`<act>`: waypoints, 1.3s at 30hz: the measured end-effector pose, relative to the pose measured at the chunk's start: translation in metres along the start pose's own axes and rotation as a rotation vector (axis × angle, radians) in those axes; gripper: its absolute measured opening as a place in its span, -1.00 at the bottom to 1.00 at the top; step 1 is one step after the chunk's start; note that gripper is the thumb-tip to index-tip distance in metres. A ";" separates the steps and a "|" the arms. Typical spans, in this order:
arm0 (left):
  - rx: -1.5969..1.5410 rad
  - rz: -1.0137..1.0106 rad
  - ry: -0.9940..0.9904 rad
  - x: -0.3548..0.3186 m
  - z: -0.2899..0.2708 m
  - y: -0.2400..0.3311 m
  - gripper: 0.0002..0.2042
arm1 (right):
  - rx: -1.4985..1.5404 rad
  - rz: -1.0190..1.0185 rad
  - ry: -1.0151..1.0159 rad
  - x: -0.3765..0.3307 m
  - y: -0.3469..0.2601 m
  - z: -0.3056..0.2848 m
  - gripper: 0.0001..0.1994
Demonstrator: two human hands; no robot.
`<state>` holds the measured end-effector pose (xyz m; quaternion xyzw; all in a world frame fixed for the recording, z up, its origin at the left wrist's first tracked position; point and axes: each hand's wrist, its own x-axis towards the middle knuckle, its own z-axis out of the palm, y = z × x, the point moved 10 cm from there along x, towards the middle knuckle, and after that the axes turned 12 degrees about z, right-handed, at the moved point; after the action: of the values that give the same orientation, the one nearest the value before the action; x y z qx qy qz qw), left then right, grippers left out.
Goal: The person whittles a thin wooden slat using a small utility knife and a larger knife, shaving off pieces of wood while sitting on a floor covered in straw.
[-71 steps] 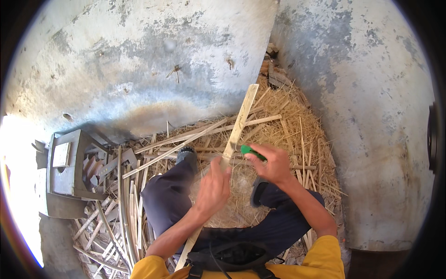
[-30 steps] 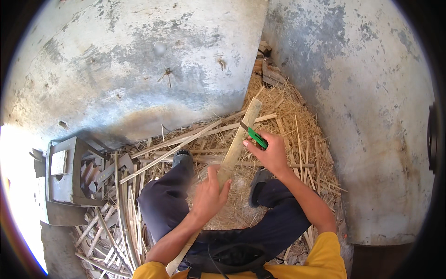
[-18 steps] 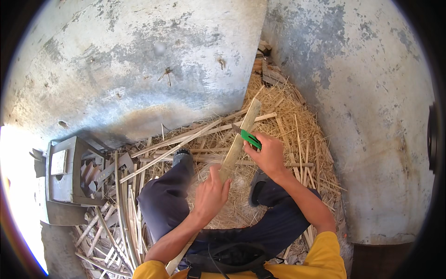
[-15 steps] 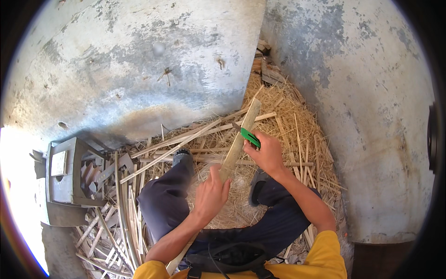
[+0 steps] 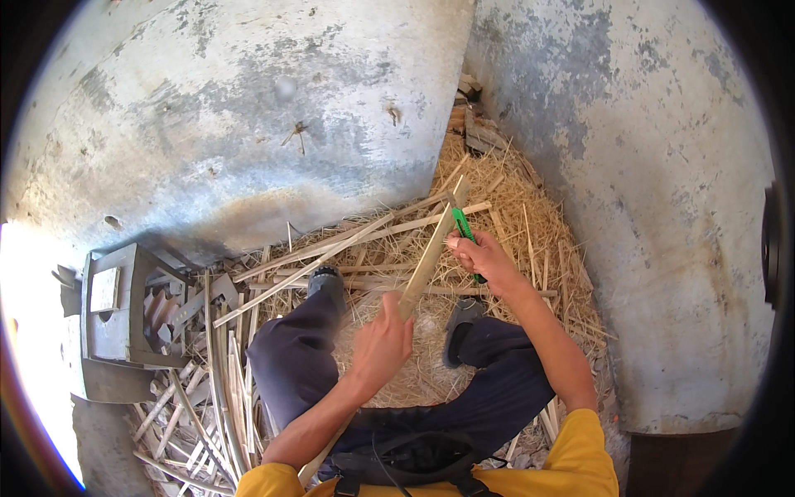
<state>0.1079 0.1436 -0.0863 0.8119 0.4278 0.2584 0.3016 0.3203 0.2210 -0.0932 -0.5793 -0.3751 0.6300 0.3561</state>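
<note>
My left hand (image 5: pixel 383 341) is closed round the lower part of a long, flat bamboo strip (image 5: pixel 431 256), which slants up and away from me; its near end runs down past my forearm. In my right hand (image 5: pixel 489 261) is a green utility knife (image 5: pixel 465 225), gripped by its handle. The knife's tip lies at the strip's right edge, close to the far end. Whether the blade is cutting in is too small to tell. Both hands are above the shavings between my feet.
Fine shavings (image 5: pixel 513 224) and loose strips (image 5: pixel 331 257) cover the ground ahead. More strips (image 5: pixel 232 389) pile up at left, beside a grey wooden box-like stand (image 5: pixel 116 306). Worn plaster walls (image 5: pixel 273 108) rise ahead and at right (image 5: pixel 671 207). My shoes (image 5: pixel 464 319) stand on either side.
The knife has moved right and toward the strip's far end, and its handle has turned more upright. The strip has rolled to show a narrower face. My left hand has shifted slightly.
</note>
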 end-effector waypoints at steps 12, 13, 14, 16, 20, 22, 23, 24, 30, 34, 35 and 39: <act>0.014 0.027 0.025 0.000 -0.002 0.005 -0.58 | 0.144 -0.042 -0.149 0.001 -0.005 0.001 -0.77; 0.010 0.032 0.029 0.000 -0.001 0.004 -0.58 | 0.162 -0.053 -0.162 0.003 -0.003 0.002 -0.74; 0.009 0.036 0.038 0.001 -0.002 0.004 -0.58 | 0.179 -0.067 -0.179 0.005 -0.006 0.004 -0.71; 0.004 0.028 0.020 0.002 -0.003 0.004 -0.59 | 0.197 -0.065 -0.157 0.002 -0.010 0.004 -0.73; -0.017 0.059 0.040 0.002 -0.005 0.008 -0.59 | 0.305 -0.086 -0.203 0.005 -0.006 0.001 -0.81; -0.015 0.058 0.041 0.002 -0.004 0.009 -0.59 | 0.343 -0.118 -0.262 0.008 -0.003 -0.003 -0.80; -0.013 0.055 0.043 0.002 -0.005 0.008 -0.59 | 0.361 -0.132 -0.294 0.007 -0.006 0.000 -0.78; -0.014 0.052 0.042 0.002 -0.005 0.008 -0.59 | 0.368 -0.124 -0.278 0.007 -0.006 0.000 -0.78; -0.024 0.056 0.039 0.003 -0.007 0.013 -0.58 | 0.385 -0.143 -0.263 0.002 -0.010 -0.003 -0.79; -0.039 0.016 0.026 0.003 -0.009 0.009 -0.57 | 0.082 -0.142 -0.058 -0.006 -0.023 -0.005 -0.77; -0.048 0.000 0.018 0.002 -0.009 0.007 -0.57 | -0.051 -0.138 0.029 -0.009 -0.026 -0.008 -0.76; -0.144 -0.013 0.054 -0.001 -0.018 -0.008 -0.57 | -0.476 -0.406 0.199 -0.025 -0.052 -0.013 -0.65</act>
<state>0.0911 0.1509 -0.0798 0.7781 0.4215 0.3084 0.3490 0.3362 0.2235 -0.0362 -0.6185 -0.5831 0.3809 0.3640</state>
